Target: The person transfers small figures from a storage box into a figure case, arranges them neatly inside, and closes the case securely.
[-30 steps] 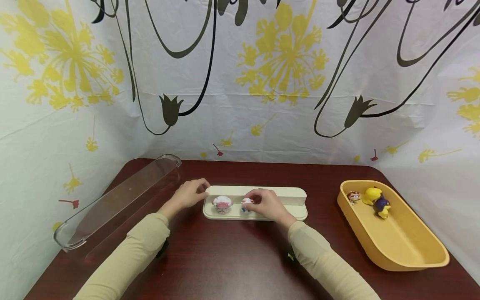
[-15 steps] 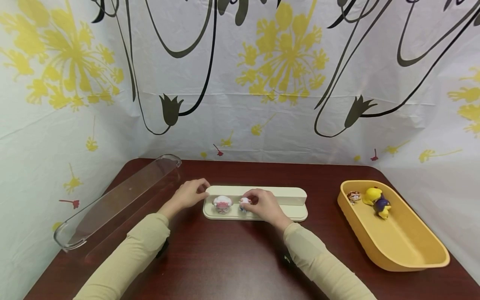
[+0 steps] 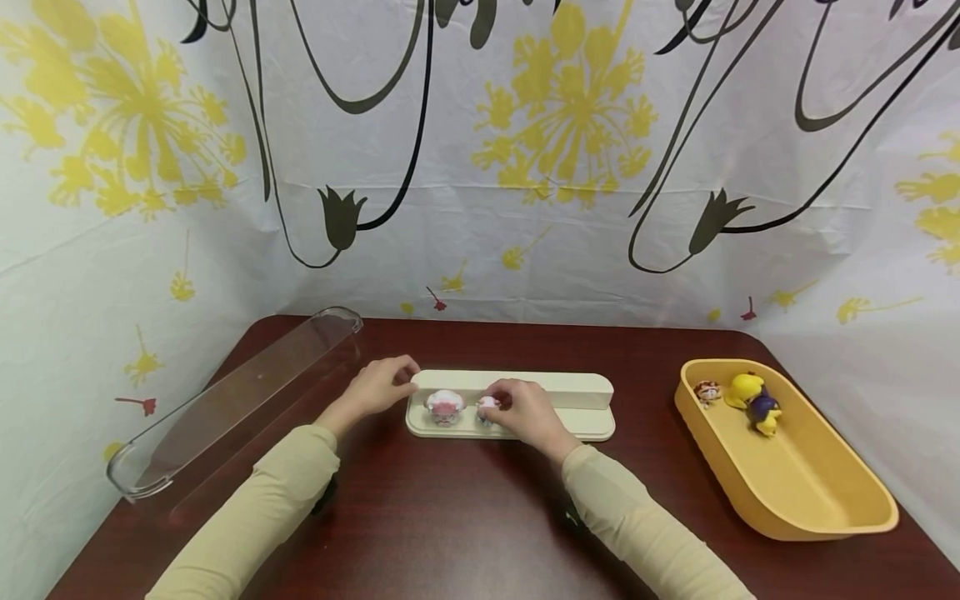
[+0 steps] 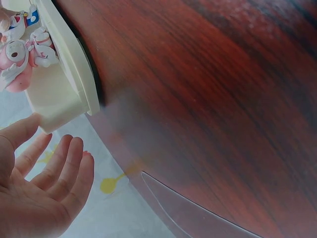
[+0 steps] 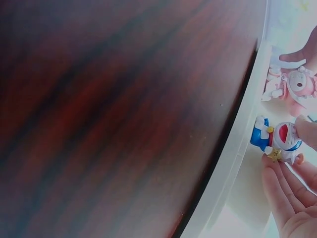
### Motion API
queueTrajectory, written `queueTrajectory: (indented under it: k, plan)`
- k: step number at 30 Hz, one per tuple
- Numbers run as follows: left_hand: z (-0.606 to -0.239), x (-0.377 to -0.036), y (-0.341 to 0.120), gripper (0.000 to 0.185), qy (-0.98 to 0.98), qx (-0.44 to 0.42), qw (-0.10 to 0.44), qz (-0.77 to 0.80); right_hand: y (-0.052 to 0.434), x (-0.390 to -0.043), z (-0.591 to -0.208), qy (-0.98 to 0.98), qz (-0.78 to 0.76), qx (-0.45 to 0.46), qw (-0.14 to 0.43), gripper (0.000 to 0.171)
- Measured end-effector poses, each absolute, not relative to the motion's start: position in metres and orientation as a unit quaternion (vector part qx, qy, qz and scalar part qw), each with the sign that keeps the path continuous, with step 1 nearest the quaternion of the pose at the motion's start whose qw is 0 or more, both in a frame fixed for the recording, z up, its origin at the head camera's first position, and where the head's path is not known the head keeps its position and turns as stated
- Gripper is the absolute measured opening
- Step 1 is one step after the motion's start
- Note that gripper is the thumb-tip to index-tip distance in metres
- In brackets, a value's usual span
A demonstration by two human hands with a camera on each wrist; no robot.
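Note:
On a cream stepped display stand point(image 3: 551, 421) sits a pink-and-white bear-like figurine point(image 3: 445, 407), near the stand's left end. My right hand point(image 3: 531, 410) pinches the head of a small blue-and-white cat figurine point(image 5: 278, 136) between thumb and fingers, just right of the pink one. Its red mouth and a yellow star show in the right wrist view; the fingers partly cover it in the head view. At the stand's left end is my left hand point(image 3: 377, 384), its thumb at the end face and its fingers loosely extended behind, holding no figurine.
A clear curved cover point(image 3: 247, 400) lies along the table's left side. To the right stands a yellow tray point(image 3: 806, 492) holding a small red-and-white figurine point(image 3: 707, 393) and a yellow-and-blue figurine point(image 3: 763, 413). A patterned white cloth point(image 3: 577, 275) rises behind the table.
My right hand has slid the blue-and-white cat figurine slightly left along the stand, closer to the pink one. My left hand has stayed at the stand's end.

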State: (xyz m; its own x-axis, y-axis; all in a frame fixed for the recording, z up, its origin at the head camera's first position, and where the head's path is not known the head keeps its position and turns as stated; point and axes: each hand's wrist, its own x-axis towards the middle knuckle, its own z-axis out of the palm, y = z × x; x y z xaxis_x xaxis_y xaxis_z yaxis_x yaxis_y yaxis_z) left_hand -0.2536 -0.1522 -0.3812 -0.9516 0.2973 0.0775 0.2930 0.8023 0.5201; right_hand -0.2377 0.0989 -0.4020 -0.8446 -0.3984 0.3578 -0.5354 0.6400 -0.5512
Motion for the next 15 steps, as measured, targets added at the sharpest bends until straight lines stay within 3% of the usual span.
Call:
queueTrajectory:
  k: [15]
  plan:
    - [-0.38, -0.2533, -0.1518, 0.021, 0.95, 0.155, 0.003, 0.271, 0.1006, -0.2382, -0.4023, -0.9, 0.318, 0.28, 0.104, 0.019]
